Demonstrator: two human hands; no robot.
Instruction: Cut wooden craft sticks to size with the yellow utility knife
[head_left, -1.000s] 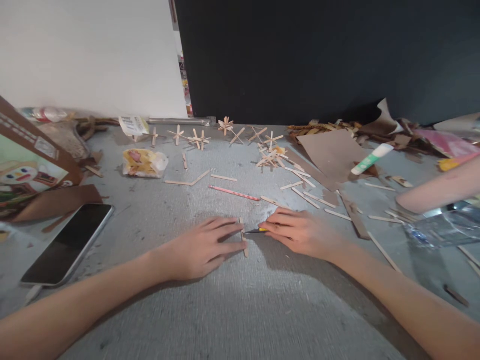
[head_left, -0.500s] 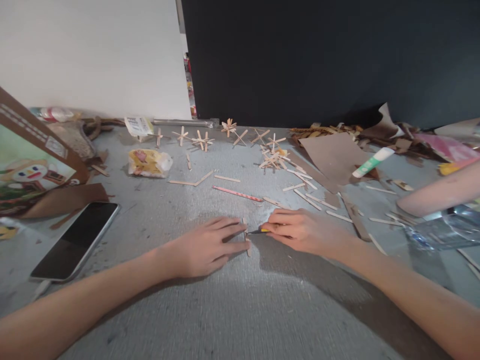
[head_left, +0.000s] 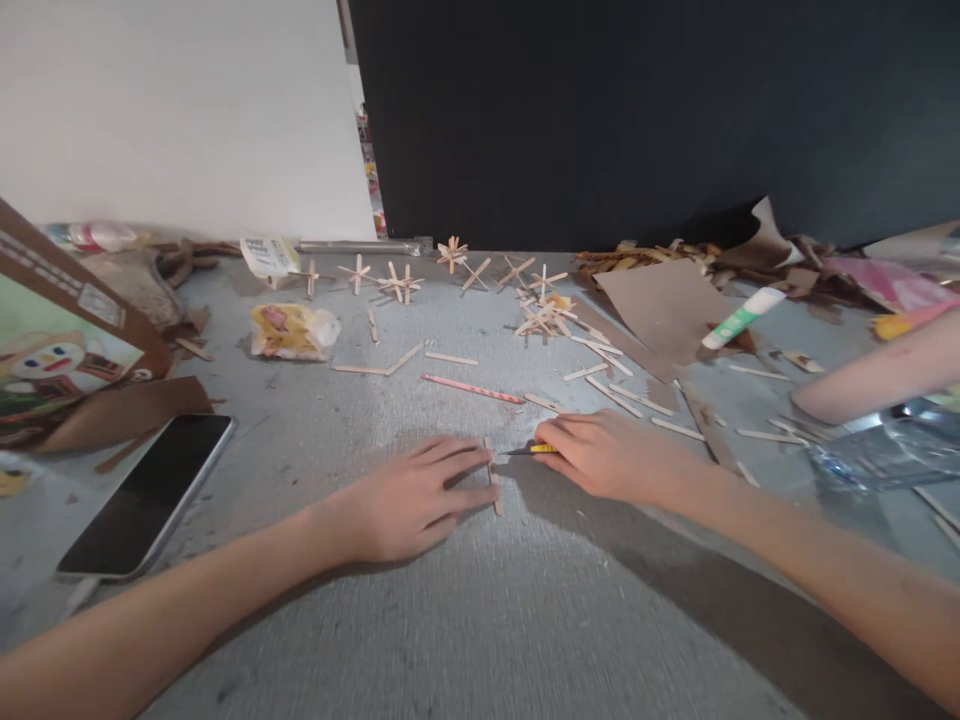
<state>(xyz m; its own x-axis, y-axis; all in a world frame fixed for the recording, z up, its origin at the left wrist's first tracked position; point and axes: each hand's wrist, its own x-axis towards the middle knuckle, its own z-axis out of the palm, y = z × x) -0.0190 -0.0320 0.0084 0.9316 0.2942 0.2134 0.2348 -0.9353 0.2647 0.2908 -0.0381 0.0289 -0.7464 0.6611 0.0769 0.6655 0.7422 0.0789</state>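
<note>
My left hand [head_left: 420, 496] lies palm down on the grey table, fingers spread, with two fingertips pressing a short wooden stick [head_left: 492, 476] flat. To the right of the stick, my right hand [head_left: 592, 452] is closed around a craft knife [head_left: 543, 449] with a yellow handle. The knife's thin dark blade points left at the stick, a small gap apart from it. Beyond both hands lie a red patterned pencil [head_left: 472, 388] and more loose sticks [head_left: 451, 358]. Star-shaped stick pieces [head_left: 360, 273] stand along the back.
A phone [head_left: 146, 497] and a printed box [head_left: 67, 340] are on the left, a yellow packet [head_left: 292, 332] behind. On the right are brown card [head_left: 664, 310], a green-and-white tube [head_left: 742, 318], a clear plastic container [head_left: 892, 450] and another person's arm [head_left: 881, 370].
My right hand has drawn the knife slightly right and up, away from the stick, showing more of the yellow handle. My left hand still presses the stick. The view has shifted slightly.
</note>
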